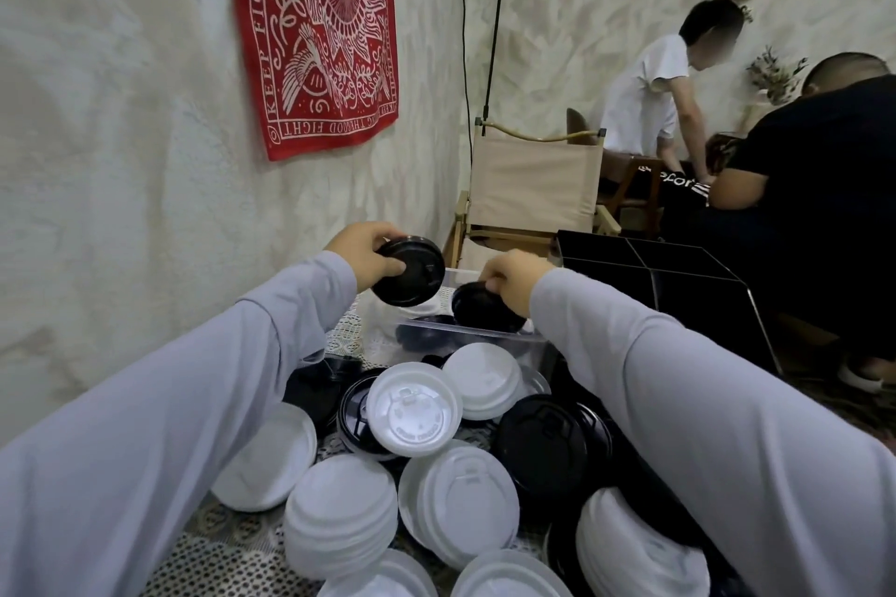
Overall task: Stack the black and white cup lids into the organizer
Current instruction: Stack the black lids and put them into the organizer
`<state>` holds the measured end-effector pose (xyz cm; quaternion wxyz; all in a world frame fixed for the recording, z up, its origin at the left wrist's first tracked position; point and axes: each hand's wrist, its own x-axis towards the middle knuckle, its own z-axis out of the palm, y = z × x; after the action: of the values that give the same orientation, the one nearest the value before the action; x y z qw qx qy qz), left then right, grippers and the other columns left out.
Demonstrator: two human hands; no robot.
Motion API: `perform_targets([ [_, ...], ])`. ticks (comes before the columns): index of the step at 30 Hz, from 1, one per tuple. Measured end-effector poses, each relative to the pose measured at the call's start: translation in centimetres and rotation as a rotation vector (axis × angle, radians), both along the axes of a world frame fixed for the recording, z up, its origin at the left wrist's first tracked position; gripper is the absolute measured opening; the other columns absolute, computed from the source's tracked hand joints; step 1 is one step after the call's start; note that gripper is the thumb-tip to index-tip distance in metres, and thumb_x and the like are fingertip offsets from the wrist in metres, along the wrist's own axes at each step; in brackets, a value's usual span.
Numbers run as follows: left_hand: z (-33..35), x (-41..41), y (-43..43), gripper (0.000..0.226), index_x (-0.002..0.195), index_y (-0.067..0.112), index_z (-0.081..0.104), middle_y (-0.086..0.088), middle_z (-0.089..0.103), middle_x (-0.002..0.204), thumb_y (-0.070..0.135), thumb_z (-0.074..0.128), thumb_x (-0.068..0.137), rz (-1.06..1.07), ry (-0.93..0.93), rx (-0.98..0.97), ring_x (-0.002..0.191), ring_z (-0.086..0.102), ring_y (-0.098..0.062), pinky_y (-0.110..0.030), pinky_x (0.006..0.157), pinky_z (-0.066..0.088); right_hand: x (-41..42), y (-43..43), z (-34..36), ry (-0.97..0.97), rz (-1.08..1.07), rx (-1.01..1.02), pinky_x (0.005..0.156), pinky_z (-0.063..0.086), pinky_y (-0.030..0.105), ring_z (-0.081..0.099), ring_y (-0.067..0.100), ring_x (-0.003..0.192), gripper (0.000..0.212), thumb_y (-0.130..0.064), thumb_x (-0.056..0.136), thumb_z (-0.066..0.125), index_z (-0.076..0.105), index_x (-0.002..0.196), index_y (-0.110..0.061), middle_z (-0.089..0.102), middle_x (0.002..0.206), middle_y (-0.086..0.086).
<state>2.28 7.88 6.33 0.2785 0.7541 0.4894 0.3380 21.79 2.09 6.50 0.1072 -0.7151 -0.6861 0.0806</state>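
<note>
My left hand (363, 252) pinches a black lid (412, 274) by its rim, thumb on the near edge. I hold it tilted up above the far end of the heap, probably so it can be dropped onto a stack top-side up. My right hand (516, 281) curls its fingers over a second black lid (485, 310), which sits at the mouth of the clear plastic bin (504, 344). I judge that I am seating it on the dark lids already lying inside. The black divided organizer (679, 286) stands just right of that bin, its compartments open towards me. I cannot tell whether anything is in them.

Most of the job remains. White lids (412, 407) and loose black lids (548, 441) lie jumbled between my forearms on a patterned cloth (228, 562), several already nested in short stacks.

The nearest white lid carries embossed lettering too small to read. The red wall hanging (315, 29) reads "KEEP FIGHT…" down its side, and "THE GOOD FIGHT" runs along its lower edge.
</note>
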Motion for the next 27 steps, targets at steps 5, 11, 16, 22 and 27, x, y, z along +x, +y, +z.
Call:
perform_targets([
  [5,1.5,-0.3,-4.0,0.031,0.105,0.016,0.055,-0.004,0.065,0.088,-0.006,0.060,0.085,-0.053,-0.310,-0.128,0.080,0.061,-0.019,-0.030,0.067,0.055,1.6,-3.4,2.5,0.334,-0.021,0.221,0.085,0.043,0.027,0.055,0.021,0.094,0.026,-0.011,0.098,0.042,0.066,0.109,-0.011,0.059,0.097,0.005],
  [11,0.9,0.0,-8.4,0.024,0.097,0.016,0.063,-0.004,0.064,0.085,-0.005,0.059,0.086,-0.204,-0.347,-0.439,0.075,0.063,-0.016,-0.028,0.054,0.054,3.7,-7.9,2.1,0.869,-0.126,0.001,0.055,0.052,0.031,0.054,0.018,0.067,0.021,-0.007,0.101,0.038,0.059,0.097,-0.007,0.056,0.077,0.008],
  [16,-1.5,1.3,-10.1,0.030,0.116,0.016,0.065,-0.001,0.066,0.103,0.013,0.065,0.086,-0.300,0.240,-0.243,0.088,0.057,-0.015,-0.020,0.060,0.046,4.8,-9.2,-0.9,0.660,-0.141,-0.277,0.058,0.058,0.036,0.063,0.025,0.068,0.029,-0.007,0.100,0.040,0.066,0.088,-0.006,0.062,0.077,0.012],
  [22,-3.6,2.2,-9.2,0.038,0.122,0.018,0.060,0.002,0.064,0.117,0.029,0.064,0.086,-0.257,0.465,-0.032,0.108,0.057,-0.014,-0.019,0.092,0.038,4.5,-9.0,-2.2,0.102,-0.107,-0.121,0.067,0.054,0.026,0.061,0.018,0.080,0.026,-0.010,0.096,0.045,0.069,0.103,-0.015,0.062,0.091,0.002],
  [27,-3.1,1.5,-7.3,0.028,0.113,0.019,0.065,0.004,0.061,0.101,0.020,0.065,0.086,-0.178,0.328,0.031,0.093,0.056,-0.011,-0.021,0.090,0.040,4.0,-8.7,-0.9,-0.016,-0.082,0.057,0.081,0.050,0.028,0.062,0.022,0.088,0.027,-0.013,0.094,0.044,0.069,0.101,-0.020,0.062,0.096,0.002],
])
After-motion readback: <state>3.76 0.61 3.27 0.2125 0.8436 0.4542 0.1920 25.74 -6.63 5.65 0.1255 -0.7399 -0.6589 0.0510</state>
